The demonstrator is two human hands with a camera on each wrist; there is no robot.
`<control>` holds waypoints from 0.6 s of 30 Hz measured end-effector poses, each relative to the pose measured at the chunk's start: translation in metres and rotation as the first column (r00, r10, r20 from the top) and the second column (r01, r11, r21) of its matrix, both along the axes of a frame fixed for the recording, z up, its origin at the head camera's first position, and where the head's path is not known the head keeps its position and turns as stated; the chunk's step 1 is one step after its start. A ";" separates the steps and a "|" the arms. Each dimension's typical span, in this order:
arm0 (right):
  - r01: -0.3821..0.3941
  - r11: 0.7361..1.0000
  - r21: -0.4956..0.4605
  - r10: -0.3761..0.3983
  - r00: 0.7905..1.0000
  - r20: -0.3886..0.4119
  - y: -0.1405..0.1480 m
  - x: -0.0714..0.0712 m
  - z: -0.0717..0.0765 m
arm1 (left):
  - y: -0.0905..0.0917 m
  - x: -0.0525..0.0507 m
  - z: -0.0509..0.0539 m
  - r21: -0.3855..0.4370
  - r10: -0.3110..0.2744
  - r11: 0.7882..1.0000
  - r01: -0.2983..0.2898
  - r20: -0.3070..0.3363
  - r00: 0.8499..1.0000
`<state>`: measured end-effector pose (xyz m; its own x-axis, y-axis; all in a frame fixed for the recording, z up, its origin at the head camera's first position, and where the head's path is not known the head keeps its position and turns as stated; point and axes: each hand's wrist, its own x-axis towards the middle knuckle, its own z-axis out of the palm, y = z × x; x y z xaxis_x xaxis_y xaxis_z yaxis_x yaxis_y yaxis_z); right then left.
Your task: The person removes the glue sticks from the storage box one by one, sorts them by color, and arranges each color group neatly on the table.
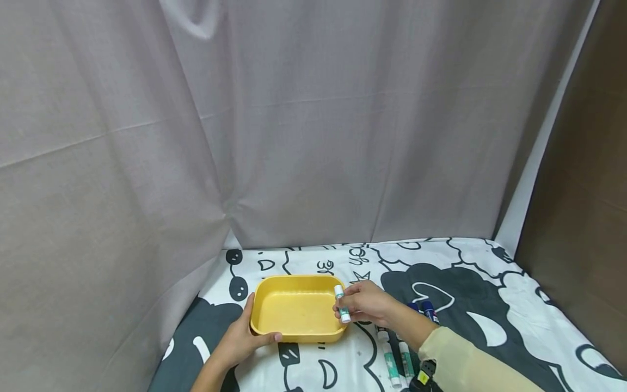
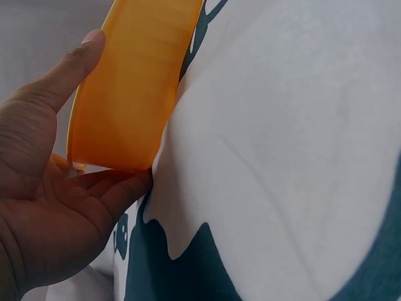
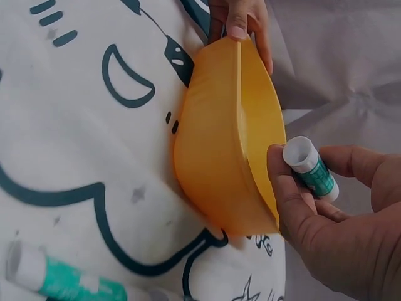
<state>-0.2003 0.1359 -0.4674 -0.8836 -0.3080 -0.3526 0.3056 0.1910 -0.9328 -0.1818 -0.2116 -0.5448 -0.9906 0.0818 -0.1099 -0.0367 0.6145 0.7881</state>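
Observation:
A yellow plastic tray (image 1: 299, 335) rests on the patterned cloth, and its bare inside shows in the head view. My left hand (image 1: 240, 337) grips its left end. The thumb lies along the front side and the other fingers go round the left corner, as the tray's wall (image 2: 135, 88) shows in the left wrist view. Over the tray's right rim, my right hand (image 1: 367, 302) pinches a white and green glue stick (image 1: 342, 304) between thumb and fingers. Its hollow white end (image 3: 301, 153) faces the right wrist camera.
Two more white and green glue sticks, one nearer the tray (image 1: 391, 363) and one beside it (image 1: 406, 359), lie by my right forearm. Blue-capped tubes (image 1: 429, 310) lie partly hidden beyond that arm. A grey curtain (image 1: 313, 163) hangs behind the cloth (image 1: 352, 359); a brown panel (image 1: 578, 218) stands at right.

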 end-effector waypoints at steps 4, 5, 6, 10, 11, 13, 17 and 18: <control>0.017 0.999 0.043 -0.017 1.000 0.005 0.012 0.004 0.003 | 0.001 -0.001 0.001 0.000 -0.007 1.000 0.007 -0.008 1.000; 0.019 0.998 0.055 -0.020 1.000 0.004 0.015 0.005 0.004 | 0.001 -0.001 0.001 0.000 -0.008 1.000 0.008 -0.008 1.000; 0.024 0.997 0.067 -0.024 1.000 0.007 0.018 0.007 0.004 | 0.001 0.000 0.001 -0.002 -0.009 1.000 0.009 -0.008 1.000; 0.043 0.994 0.096 -0.046 0.998 0.031 0.029 0.012 0.003 | 0.000 0.002 0.001 -0.009 -0.011 1.000 0.011 -0.012 1.000; 0.051 0.993 0.107 -0.056 0.998 0.036 0.032 0.013 0.003 | 0.000 0.002 0.001 -0.011 -0.013 1.000 0.012 -0.011 1.000; 0.073 0.990 0.121 -0.079 0.996 0.048 0.038 0.015 0.002 | -0.001 0.003 0.001 -0.008 -0.016 1.000 0.016 -0.011 1.000; 0.109 0.981 0.159 -0.120 0.991 0.059 0.050 0.020 0.000 | -0.001 0.001 0.001 -0.012 -0.019 1.000 0.019 -0.009 1.000; 0.114 0.980 0.165 -0.126 0.990 0.061 0.054 0.021 0.000 | -0.001 0.001 0.001 -0.013 -0.018 1.000 0.018 -0.010 1.000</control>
